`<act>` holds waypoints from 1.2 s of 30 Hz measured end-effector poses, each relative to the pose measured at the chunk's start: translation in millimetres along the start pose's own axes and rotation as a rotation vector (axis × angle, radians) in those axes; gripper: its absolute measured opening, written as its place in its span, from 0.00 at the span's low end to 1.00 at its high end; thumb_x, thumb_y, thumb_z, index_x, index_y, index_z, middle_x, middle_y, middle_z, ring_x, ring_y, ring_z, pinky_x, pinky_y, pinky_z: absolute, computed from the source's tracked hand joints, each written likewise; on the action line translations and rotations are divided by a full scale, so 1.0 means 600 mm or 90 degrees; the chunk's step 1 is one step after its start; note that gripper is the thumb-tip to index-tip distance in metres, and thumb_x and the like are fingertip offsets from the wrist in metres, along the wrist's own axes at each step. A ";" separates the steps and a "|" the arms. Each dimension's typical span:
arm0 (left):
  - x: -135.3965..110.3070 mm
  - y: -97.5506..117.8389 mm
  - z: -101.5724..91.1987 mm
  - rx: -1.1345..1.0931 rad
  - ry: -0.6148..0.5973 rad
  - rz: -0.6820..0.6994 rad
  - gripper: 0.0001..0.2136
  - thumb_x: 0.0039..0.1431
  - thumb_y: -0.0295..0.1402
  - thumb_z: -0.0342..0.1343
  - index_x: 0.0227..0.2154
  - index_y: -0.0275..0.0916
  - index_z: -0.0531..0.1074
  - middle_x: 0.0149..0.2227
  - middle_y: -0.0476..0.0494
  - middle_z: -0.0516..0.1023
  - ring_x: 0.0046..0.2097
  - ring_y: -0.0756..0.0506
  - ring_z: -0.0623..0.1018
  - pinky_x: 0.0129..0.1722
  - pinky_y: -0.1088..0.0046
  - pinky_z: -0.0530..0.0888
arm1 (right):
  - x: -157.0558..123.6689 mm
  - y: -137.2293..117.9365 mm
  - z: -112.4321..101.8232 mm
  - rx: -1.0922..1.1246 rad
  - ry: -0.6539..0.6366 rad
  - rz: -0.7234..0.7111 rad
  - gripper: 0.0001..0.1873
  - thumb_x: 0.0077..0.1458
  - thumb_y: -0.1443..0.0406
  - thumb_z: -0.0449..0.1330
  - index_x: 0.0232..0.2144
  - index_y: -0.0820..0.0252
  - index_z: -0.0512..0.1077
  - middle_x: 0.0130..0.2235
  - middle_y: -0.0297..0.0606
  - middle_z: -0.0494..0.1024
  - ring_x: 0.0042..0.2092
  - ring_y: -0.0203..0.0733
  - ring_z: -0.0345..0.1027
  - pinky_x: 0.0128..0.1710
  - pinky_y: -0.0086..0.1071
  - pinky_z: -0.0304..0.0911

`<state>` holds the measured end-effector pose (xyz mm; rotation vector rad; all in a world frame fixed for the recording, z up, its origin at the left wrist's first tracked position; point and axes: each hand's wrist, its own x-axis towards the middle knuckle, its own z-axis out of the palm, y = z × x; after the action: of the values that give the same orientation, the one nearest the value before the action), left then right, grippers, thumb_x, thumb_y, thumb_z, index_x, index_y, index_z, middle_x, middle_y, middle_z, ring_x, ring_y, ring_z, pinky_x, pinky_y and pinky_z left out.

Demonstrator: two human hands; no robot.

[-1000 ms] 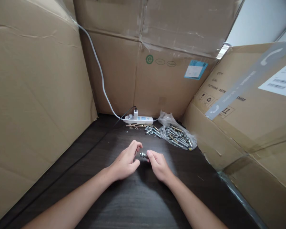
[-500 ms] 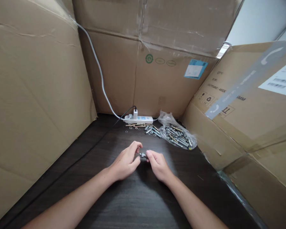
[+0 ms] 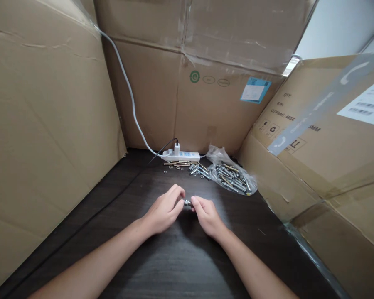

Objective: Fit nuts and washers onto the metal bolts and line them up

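Note:
Between my two hands, just above the dark tabletop (image 3: 180, 265), a short metal bolt (image 3: 187, 203) with a nut lies level. My right hand (image 3: 207, 214) pinches its right end between thumb and fingers, hiding that part. At the other end, my left hand (image 3: 165, 209) has its thumb and curled fingers closed around the tip beside the nut. Farther back are loose bolts (image 3: 200, 171), brass-coloured rods (image 3: 177, 163) and several small washers or nuts (image 3: 171, 167).
A clear plastic bag (image 3: 233, 176) full of bolts lies at the back right. Behind the loose parts sits a white power strip (image 3: 187, 156) with a plug and cables. A black cable (image 3: 112, 199) crosses the table's left side. Cardboard boxes (image 3: 149, 99) wall in the table.
My left thumb has moved up and in, closing with the fingers on the left tip of the bolt. My right hand has hardly moved.

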<state>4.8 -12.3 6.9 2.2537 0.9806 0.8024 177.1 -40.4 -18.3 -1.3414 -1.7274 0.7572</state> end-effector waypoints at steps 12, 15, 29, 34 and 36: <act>-0.001 0.007 -0.002 -0.018 -0.046 0.013 0.05 0.61 0.34 0.44 0.37 0.41 0.62 0.33 0.51 0.66 0.31 0.50 0.66 0.32 0.74 0.64 | -0.001 0.000 -0.001 0.003 0.000 0.002 0.23 0.62 0.54 0.43 0.20 0.59 0.59 0.21 0.30 0.62 0.25 0.33 0.56 0.26 0.27 0.50; 0.001 0.004 -0.003 -0.002 -0.028 -0.011 0.08 0.64 0.37 0.41 0.35 0.41 0.63 0.32 0.51 0.66 0.32 0.50 0.67 0.33 0.73 0.64 | 0.000 -0.001 -0.002 0.002 0.000 0.000 0.23 0.62 0.54 0.43 0.19 0.59 0.59 0.21 0.30 0.62 0.25 0.34 0.56 0.26 0.27 0.50; 0.000 0.005 -0.003 0.008 -0.037 -0.014 0.05 0.61 0.33 0.44 0.37 0.41 0.64 0.34 0.50 0.68 0.33 0.49 0.68 0.33 0.74 0.65 | -0.001 0.002 0.000 0.007 0.002 -0.003 0.23 0.62 0.53 0.43 0.20 0.59 0.60 0.21 0.30 0.63 0.25 0.33 0.57 0.26 0.27 0.50; 0.004 -0.002 -0.001 0.028 -0.051 0.017 0.12 0.64 0.38 0.40 0.31 0.40 0.64 0.33 0.49 0.67 0.33 0.50 0.68 0.34 0.74 0.65 | -0.001 0.003 -0.001 0.000 0.005 -0.011 0.23 0.62 0.54 0.43 0.19 0.59 0.60 0.21 0.30 0.62 0.25 0.33 0.56 0.27 0.28 0.51; 0.004 -0.003 0.000 0.016 -0.051 0.016 0.10 0.64 0.37 0.41 0.32 0.40 0.64 0.33 0.50 0.67 0.33 0.50 0.68 0.33 0.74 0.65 | -0.001 0.003 -0.001 0.001 0.007 -0.009 0.23 0.62 0.54 0.43 0.19 0.59 0.60 0.21 0.30 0.62 0.25 0.33 0.56 0.27 0.28 0.50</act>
<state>5.5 -9.7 6.4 2.3049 0.9327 0.7082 178.4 -40.4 -19.8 -1.3285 -1.7258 0.7427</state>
